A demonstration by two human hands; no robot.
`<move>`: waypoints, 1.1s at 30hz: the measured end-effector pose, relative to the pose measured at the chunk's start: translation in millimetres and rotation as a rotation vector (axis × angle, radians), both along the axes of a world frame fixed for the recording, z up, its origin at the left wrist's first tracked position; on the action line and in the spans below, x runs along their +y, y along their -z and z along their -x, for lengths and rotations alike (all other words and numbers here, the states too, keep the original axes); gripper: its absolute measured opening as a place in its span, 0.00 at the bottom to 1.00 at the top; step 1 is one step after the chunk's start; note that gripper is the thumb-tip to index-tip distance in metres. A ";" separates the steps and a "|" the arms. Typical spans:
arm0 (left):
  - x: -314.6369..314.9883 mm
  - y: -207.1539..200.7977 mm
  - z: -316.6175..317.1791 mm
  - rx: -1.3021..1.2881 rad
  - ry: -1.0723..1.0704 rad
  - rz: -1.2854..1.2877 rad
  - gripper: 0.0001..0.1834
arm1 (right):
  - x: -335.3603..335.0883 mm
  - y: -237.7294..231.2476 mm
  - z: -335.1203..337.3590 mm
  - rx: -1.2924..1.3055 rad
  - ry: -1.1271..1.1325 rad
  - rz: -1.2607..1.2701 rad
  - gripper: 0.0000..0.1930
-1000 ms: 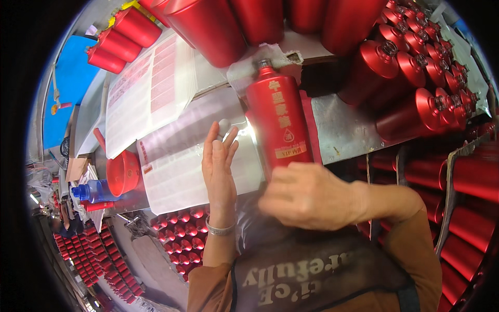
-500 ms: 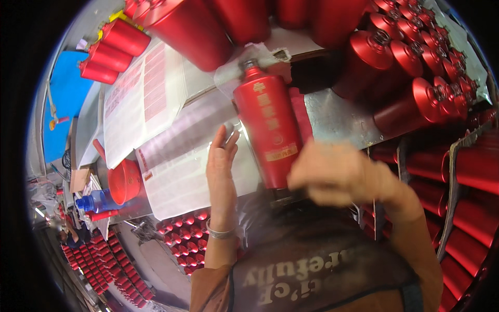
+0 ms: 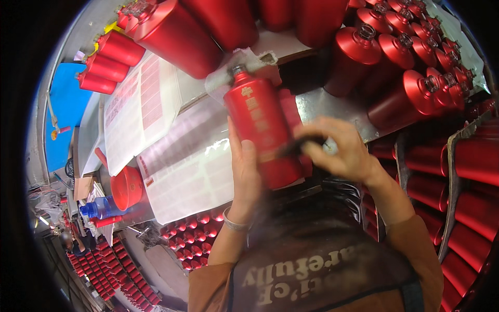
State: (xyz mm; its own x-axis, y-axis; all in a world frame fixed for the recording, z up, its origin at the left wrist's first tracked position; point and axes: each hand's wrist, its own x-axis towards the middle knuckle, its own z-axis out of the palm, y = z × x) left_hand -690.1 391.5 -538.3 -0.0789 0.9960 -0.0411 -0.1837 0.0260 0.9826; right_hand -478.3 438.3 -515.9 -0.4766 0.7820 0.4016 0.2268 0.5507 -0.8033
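A red bottle [image 3: 257,117] with a column of gold characters lies tilted before me, its neck at a white cloth-covered rest [image 3: 254,59]. My left hand [image 3: 244,174] grips its left side, thumb toward the front and fingers along the edge. At the bottle's lower right, my right hand [image 3: 340,148] is closed on a dark, narrow tool [image 3: 300,145]. That tool is blurred, so its exact kind is unclear. It lies across the lower front of the bottle, over a gold band. A pinkish-red piece [image 3: 290,106] shows behind the bottle's right side.
Printed sheets [image 3: 182,177] cover the bench to the left, near a red scoop-like container [image 3: 126,187] and a blue plastic bottle [image 3: 99,208]. Large red bottles [image 3: 179,39] stand along the far side. More red bottles [image 3: 397,49] crowd the right, above racks [image 3: 449,192] of bottles.
My left hand has come against the bottle's side and taken hold. My right hand has moved up and the dark tool now shows against the bottle. The view has shifted slightly.
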 end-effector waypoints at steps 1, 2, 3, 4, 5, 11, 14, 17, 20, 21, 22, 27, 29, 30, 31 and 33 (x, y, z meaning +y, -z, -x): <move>-0.6 -0.4 -0.3 -0.009 0.002 -0.043 0.44 | 15.8 -0.7 6.2 0.042 0.097 0.058 0.14; -1.0 -0.8 -0.4 0.063 0.003 -0.033 0.44 | 29.1 -4.5 12.4 0.081 0.183 0.098 0.14; -1.4 -1.2 -0.6 0.136 0.009 -0.052 0.45 | 36.3 -9.2 15.3 0.114 0.222 0.098 0.16; -1.6 -1.6 -0.1 0.210 -0.001 -0.036 0.45 | 43.1 -14.3 19.2 0.136 0.298 0.165 0.17; -2.0 -1.7 0.0 0.158 0.003 -0.040 0.45 | 44.7 -20.1 21.7 0.124 0.228 0.243 0.19; -2.2 -1.8 2.4 0.024 0.028 -0.040 0.44 | 64.7 -33.1 34.6 0.002 0.199 -0.138 0.17; -3.7 -1.0 2.7 0.017 0.048 -0.070 0.44 | 82.7 -31.8 40.7 -0.069 -0.099 -0.260 0.16; -7.0 3.4 6.0 -0.003 0.039 -0.046 0.40 | 98.6 -39.1 56.4 -0.086 0.106 -0.522 0.13; -9.7 10.5 19.7 -0.015 -0.004 -0.027 0.36 | 74.6 -51.7 61.1 -0.132 0.010 -0.601 0.13; -12.2 12.2 25.4 -0.016 -0.020 -0.016 0.35 | 54.0 -54.3 59.9 -0.126 -0.095 -0.604 0.14; -13.6 13.6 31.7 0.015 -0.107 0.098 0.35 | 33.8 -52.9 57.4 -0.159 -0.163 -0.581 0.15; -18.8 11.8 39.1 0.129 -0.140 -0.122 0.37 | 0.0 -43.3 40.5 -0.091 -0.207 -0.288 0.11; -21.2 7.2 32.8 0.248 -0.068 -0.252 0.41 | 11.2 -38.1 37.7 0.001 0.127 -0.075 0.10; -33.0 2.5 26.8 0.315 -0.039 -0.051 0.38 | 19.8 -34.0 36.3 0.038 0.322 0.109 0.11; -30.4 1.8 26.0 0.572 -0.007 -0.232 0.42 | 15.2 -31.1 37.0 0.123 0.344 0.099 0.13; -36.9 0.4 20.7 0.869 0.073 -0.403 0.48 | 0.6 -19.7 35.9 0.239 0.369 0.213 0.20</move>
State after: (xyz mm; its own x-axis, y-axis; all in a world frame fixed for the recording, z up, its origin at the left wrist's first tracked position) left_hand -710.8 354.6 -538.7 0.1428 0.9261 0.3491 0.6018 -0.3613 0.7122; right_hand -514.1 438.9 -496.2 -0.0656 0.9582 0.2784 0.1713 0.2857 -0.9429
